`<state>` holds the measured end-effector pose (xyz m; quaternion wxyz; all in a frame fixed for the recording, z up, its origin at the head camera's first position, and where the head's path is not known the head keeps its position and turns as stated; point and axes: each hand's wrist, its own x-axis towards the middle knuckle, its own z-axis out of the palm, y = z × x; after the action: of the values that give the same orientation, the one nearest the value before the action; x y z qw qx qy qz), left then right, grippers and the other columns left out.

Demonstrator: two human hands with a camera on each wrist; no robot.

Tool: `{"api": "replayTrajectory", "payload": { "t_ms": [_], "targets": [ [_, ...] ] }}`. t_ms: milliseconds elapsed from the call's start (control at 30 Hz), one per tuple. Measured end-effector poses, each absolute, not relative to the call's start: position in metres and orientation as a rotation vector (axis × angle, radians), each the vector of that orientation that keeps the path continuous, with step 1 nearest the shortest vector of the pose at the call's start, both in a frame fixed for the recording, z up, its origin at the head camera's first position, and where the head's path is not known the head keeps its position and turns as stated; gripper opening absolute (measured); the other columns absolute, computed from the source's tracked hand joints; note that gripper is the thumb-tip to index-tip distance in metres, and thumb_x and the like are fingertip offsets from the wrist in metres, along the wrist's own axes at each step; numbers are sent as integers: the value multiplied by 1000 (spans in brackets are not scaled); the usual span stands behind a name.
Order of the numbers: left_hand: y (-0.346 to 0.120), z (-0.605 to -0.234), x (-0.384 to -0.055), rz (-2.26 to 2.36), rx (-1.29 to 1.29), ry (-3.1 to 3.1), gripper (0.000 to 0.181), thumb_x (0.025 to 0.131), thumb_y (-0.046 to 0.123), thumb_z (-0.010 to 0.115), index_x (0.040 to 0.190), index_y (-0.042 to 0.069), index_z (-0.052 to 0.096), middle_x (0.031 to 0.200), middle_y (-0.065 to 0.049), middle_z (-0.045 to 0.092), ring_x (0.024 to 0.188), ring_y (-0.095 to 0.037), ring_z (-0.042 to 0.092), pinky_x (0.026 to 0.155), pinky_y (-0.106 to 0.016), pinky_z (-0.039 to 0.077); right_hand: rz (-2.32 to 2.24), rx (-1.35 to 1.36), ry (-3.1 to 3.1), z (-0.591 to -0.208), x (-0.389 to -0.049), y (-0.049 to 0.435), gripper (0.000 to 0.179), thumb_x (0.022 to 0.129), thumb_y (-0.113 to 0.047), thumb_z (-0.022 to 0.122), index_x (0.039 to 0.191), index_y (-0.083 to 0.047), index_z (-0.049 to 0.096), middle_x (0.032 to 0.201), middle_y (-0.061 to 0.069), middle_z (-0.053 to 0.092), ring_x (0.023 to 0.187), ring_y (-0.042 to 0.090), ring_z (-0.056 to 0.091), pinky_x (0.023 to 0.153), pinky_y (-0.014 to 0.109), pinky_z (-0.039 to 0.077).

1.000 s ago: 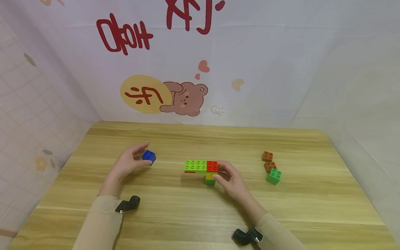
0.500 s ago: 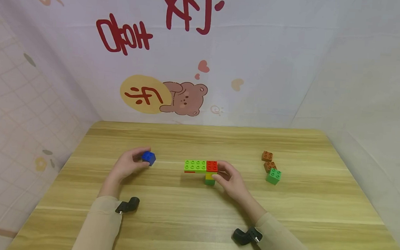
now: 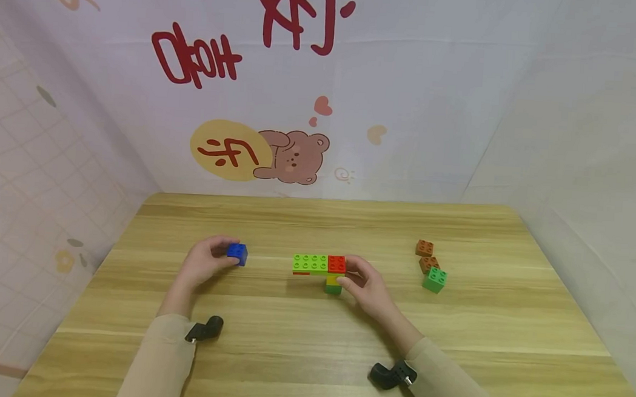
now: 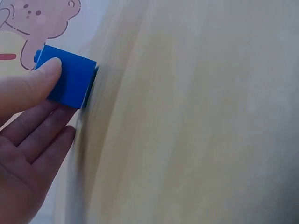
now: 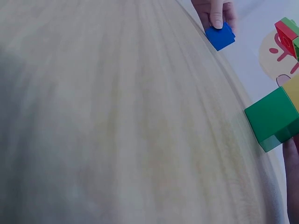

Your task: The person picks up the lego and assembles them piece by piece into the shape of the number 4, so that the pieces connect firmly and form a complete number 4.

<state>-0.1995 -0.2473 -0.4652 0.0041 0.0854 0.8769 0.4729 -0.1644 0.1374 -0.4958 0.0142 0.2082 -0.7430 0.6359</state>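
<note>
On the left of the head view, my left hand (image 3: 203,263) pinches a blue building brick (image 3: 237,254) between thumb and fingers. The left wrist view has the thumb pressed on one face of that brick (image 4: 74,80), low at the tabletop. My right hand (image 3: 369,291) holds a small brick build at the table's middle. Its upright part has a red brick (image 3: 337,264) on top, yellow (image 3: 332,280) below and green (image 3: 333,289) at the bottom. A long lime brick (image 3: 310,263) juts left, with a red piece (image 3: 300,273) just showing beneath it.
Two brown bricks (image 3: 425,248) and a light green brick (image 3: 435,280) lie close together right of my right hand. The wooden table (image 3: 286,354) ends at a white printed cloth (image 3: 427,108) behind. Black wrist mounts (image 3: 393,375) stick out from both sleeves.
The fingers of my left hand have closed in on the blue brick and now pinch it; the brick has turned and shifted slightly. My right hand and the build stay put.
</note>
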Motion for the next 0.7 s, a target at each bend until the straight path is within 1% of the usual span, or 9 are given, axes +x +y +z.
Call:
{"api": "replayTrajectory", "payload": {
  "t_ms": [267, 467, 700],
  "targets": [
    [-235, -456, -198, 1499, 193, 2735, 42, 88, 10, 76, 127, 2, 64, 123, -20, 63, 112, -36, 61, 95, -49, 49, 1970, 634, -2322, -494, -164, 136, 36, 91, 0, 69, 126, 1, 60, 121, 16, 62, 114, 31, 57, 97, 40, 49],
    [-220, -441, -196, 1549, 242, 2688, 43, 89, 12, 76, 129, 2, 63, 124, -21, 63, 112, -37, 61, 92, -49, 52, 1951, 628, -2333, -487, -161, 135, 37, 90, 6, 68, 125, 6, 58, 121, 20, 61, 112, 33, 58, 96, 45, 49],
    [-199, -426, -195, 1590, 317, 2684, 43, 87, 12, 78, 126, 1, 64, 120, -20, 65, 109, -34, 63, 92, -45, 52, 1946, 669, -2326, -466, -152, 133, 34, 91, 4, 68, 123, 8, 59, 118, 21, 61, 111, 32, 59, 95, 46, 50]
  ]
}}
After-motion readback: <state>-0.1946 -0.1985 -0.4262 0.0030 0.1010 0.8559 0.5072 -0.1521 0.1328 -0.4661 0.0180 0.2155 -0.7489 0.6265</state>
